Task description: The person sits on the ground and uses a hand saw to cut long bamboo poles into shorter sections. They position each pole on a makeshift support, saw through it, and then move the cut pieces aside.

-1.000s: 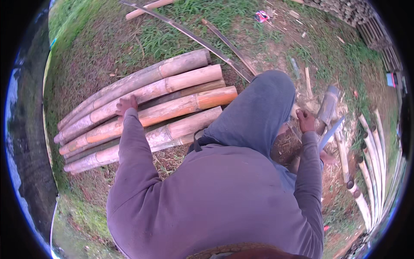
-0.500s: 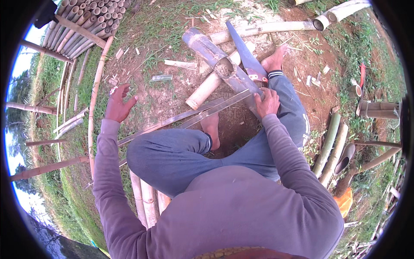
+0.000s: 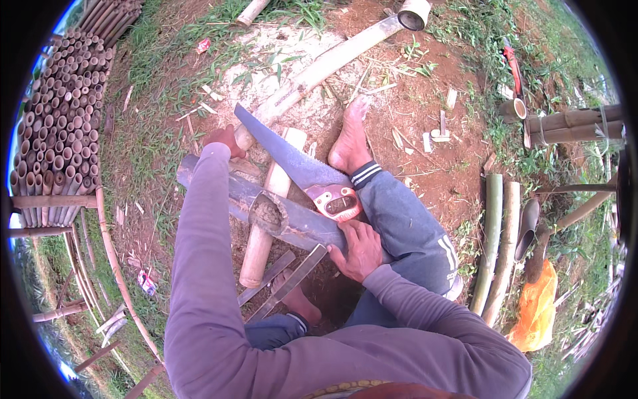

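Note:
A dark, weathered bamboo tube lies slantwise before me, with an open end or cut-out near its middle. It rests across a pale bamboo piece. My right hand is closed over the tube's near part, its thumb by the end of a bamboo slat. Beyond the tube lies a handsaw with a reddish handle, by my bare foot. My left hand reaches far forward to the near end of a long pale bamboo pole; its fingers are mostly hidden.
Stacked bamboo tubes stand at the left behind a bamboo rail. At the right lie two bamboo poles and an orange bag. A red-handled tool leans beside a bamboo post. Sawdust and chips cover the ground ahead.
My left hand has swung from the open left side forward to the pale pole. My right hand stays at the dark tube. The view has shifted and turned.

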`<state>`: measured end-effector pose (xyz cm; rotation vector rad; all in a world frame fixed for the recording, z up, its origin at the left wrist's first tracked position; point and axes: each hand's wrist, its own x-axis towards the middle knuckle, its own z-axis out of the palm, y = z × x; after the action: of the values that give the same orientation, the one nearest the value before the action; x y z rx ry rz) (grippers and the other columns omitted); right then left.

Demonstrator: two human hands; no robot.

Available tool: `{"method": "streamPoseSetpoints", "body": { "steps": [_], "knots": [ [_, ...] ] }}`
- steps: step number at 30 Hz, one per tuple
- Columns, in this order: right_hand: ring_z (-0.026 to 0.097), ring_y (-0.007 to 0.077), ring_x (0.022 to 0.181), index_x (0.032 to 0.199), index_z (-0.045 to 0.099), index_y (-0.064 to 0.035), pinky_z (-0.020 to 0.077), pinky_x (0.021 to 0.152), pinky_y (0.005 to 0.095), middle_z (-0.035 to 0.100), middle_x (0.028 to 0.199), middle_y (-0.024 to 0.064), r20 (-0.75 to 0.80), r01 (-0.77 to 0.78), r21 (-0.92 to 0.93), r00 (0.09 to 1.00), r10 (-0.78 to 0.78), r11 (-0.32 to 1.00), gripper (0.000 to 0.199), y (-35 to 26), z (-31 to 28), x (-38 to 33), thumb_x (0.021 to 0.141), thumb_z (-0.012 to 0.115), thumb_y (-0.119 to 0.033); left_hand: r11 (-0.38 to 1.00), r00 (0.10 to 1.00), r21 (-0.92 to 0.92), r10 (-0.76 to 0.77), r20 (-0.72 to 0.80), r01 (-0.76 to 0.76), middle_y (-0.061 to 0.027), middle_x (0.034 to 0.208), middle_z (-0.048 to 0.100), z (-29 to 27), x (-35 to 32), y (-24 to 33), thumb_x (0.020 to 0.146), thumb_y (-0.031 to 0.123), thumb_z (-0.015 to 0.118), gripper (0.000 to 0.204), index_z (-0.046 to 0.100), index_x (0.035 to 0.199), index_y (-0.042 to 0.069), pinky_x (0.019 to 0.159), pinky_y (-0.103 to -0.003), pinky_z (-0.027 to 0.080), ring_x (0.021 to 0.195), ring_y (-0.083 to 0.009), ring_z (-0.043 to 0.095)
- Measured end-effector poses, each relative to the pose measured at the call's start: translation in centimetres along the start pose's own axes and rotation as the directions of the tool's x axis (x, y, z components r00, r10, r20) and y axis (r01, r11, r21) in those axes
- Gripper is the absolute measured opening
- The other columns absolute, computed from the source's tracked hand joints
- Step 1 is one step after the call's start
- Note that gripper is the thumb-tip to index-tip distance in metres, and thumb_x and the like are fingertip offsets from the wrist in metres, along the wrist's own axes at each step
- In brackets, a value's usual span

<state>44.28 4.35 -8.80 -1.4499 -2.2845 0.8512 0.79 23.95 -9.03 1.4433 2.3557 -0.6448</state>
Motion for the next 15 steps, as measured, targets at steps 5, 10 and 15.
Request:
{"method": "streamPoseSetpoints", "body": {
  "steps": [5,10,15],
  "knots": [
    [0.058,0.0368,0.125,0.137,0.063,-0.0067,0.0445,0.106,0.0527,0.062,0.130,0.0155,0.012,0.005,0.019,1.000,-0.005,1.000,0.064,-0.3,-0.7,0.5,0.087,0.079,-0.043,0.991,0.996,-0.120,0.072,0.057,-0.065,-0.0163,0.134,0.072,2.8,5.3,-1.8,0.067,0.046,0.095,0.091,0.058,0.142,0.012,0.110,-0.053,0.052,0.128,-0.0358,0.068],
    [0.059,0.0360,0.122,0.136,0.062,-0.0062,0.0454,0.103,0.0503,0.062,0.131,0.0141,-0.029,0.025,0.014,0.999,-0.025,1.000,0.062,-0.4,-0.6,0.3,0.085,0.080,-0.037,0.998,0.905,0.031,-0.038,-0.424,0.056,-0.0122,0.135,0.068,-4.7,5.0,-5.2,0.070,0.040,0.092,0.081,0.056,0.140,0.019,0.100,-0.053,0.056,0.118,-0.0337,0.072],
    [0.058,0.0364,0.124,0.137,0.063,-0.0077,0.0451,0.106,0.0523,0.062,0.130,0.0144,-0.041,0.051,0.009,0.998,-0.050,0.999,0.064,-0.1,0.5,-0.6,0.086,0.079,-0.042,0.978,0.708,0.187,0.194,-0.679,-0.088,-0.0113,0.123,0.073,-16.4,-4.0,-10.9,0.071,0.038,0.088,0.064,0.064,0.126,0.016,0.091,-0.050,0.058,0.108,-0.0349,0.073]
  ]
}}
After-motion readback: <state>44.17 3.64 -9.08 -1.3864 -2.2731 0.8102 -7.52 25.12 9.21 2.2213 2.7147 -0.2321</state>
